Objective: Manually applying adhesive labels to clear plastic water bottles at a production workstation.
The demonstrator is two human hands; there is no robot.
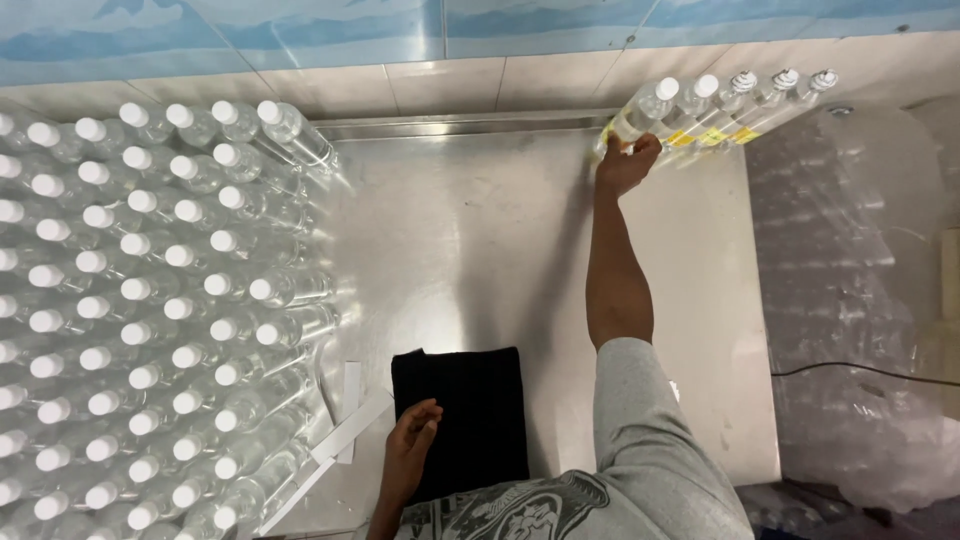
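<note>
Head view, looking down on a steel table [470,240].

Right hand [626,163]: arm stretched far across the table, hand at the left end of a short row of labelled bottles [722,108] standing at the far right against the tiled wall. Fingers curl against the leftmost bottle of that row [640,115]; contact is plain, but a closed grasp around it cannot be told, since the fingertips are hidden behind the bottle.

The row runs left to right along the far edge, caps leaning toward the camera. It lies straight beyond the right hand and well apart from the left one.

Left hand [412,432]: near edge, loosely open, fingers slightly apart, holding nothing, resting on a black cloth [470,410]. White paper strips [345,425] lie just left of it.

Left side: a dense block of clear white-capped bottles [150,310], cut off by the frame.

Right side: crumpled clear plastic wrap [850,300], contents hard to make out. A thin cable [870,370] crosses it.
</note>
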